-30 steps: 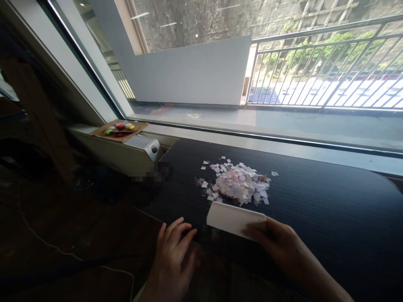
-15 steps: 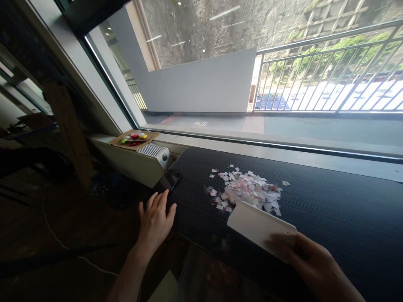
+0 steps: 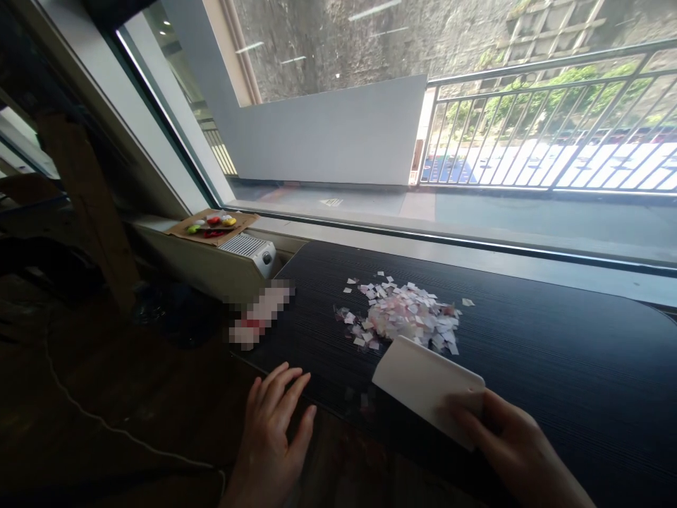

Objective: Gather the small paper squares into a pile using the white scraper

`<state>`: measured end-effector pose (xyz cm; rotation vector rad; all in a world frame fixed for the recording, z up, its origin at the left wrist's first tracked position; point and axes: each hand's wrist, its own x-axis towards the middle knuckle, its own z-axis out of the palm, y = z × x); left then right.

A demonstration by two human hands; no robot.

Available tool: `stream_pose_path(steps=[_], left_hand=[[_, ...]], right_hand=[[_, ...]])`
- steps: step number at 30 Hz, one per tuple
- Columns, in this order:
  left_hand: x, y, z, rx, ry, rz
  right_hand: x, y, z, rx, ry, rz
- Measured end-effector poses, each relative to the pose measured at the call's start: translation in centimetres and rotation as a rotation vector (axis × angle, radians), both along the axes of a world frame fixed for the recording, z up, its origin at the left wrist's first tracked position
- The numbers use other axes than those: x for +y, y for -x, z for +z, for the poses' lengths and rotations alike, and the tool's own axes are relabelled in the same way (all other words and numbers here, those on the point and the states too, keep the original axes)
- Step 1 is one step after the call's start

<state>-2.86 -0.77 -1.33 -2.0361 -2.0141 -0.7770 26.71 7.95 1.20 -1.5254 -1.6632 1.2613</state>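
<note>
My right hand (image 3: 508,430) grips one end of a white, stiff flat piece with a rounded, turned edge (image 3: 423,384). Its far end reaches the near side of a heap of small white and pinkish paper scraps (image 3: 410,310); whether it touches them I cannot tell. The heap lies on a dark wood-grain table (image 3: 555,339). My left hand (image 3: 278,430) hovers at the table's front edge, fingers spread, holding nothing. Beyond it, at the table's left end, lies a flat phone-like thing (image 3: 261,314), blurred by pixels.
A white box with a slatted top (image 3: 251,250) and a cardboard sheet (image 3: 183,229) bearing colourful items are beyond the table's left end. A large window (image 3: 338,148) runs along the back. A white cable (image 3: 116,437) trails over the floor at left.
My left hand has drawn back toward me from the phone-like thing, which was dark and now looks bright with red. The white piece stays by the heap. The view has shifted slightly.
</note>
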Motion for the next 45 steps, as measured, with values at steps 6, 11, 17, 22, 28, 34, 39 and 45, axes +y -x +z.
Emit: stream_pose_path(steps=[6,11,17,22,28,34,39,45], left_hand=[[0.0,-0.6,0.0,-0.013,0.016,-0.027],[0.0,-0.8,0.1,-0.007,0.0,-0.035],[-0.1,-0.9,0.2,-0.021,0.006,-0.036],[-0.1,-1.0,0.2,-0.013,-0.01,-0.044],[-0.2,-1.2,0.2,-0.022,0.02,-0.035],[-0.4,-1.2,0.3,-0.014,0.017,-0.037],[-0.4,-1.3,0.2,-0.008,0.029,-0.039],[-0.5,-1.4,0.3,-0.006,0.036,-0.038]], right_hand=[[-1.2,1.0,0.1,0.019,-0.02,-0.033],[-1.5,1.5,0.1,0.05,0.01,0.007],[-2.0,2.3,0.0,0.091,0.058,0.005],[-3.1,2.2,0.3,0.03,0.008,0.073],[-2.0,2.3,0.8,0.02,-0.14,0.039],[0.6,2.9,-0.6,-0.041,-0.096,0.077],[0.8,3.2,-0.6,-0.009,-0.009,0.169],[-0.7,3.8,0.4,0.045,0.069,0.189]])
